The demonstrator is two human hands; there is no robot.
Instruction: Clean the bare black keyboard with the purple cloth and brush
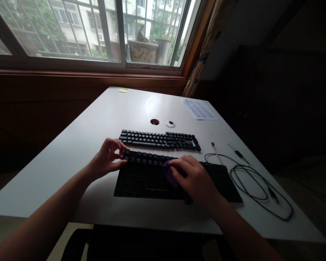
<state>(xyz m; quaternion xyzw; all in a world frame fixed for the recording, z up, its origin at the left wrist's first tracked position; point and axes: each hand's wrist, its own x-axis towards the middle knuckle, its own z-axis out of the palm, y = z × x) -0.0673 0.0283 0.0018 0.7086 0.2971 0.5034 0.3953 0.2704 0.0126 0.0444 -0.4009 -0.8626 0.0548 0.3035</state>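
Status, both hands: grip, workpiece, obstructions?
Left hand pinching near key rows' left end. Right hand holding purple cloth against them. Cable coiled rightward, clear of both hands.

At five o'clock the right hand (191, 175) partly hides the purple cloth (168, 174). Print on the papers (200, 110), at two, is illegibly small. The bottom edge crops the chair (146, 243) at six.

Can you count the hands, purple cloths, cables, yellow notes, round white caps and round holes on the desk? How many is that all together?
Hands: 2, the left hand and right hand
Purple cloth: 1
Cable: 1
Yellow note: 1
Round white cap: 1
Round hole: 1
Total: 7
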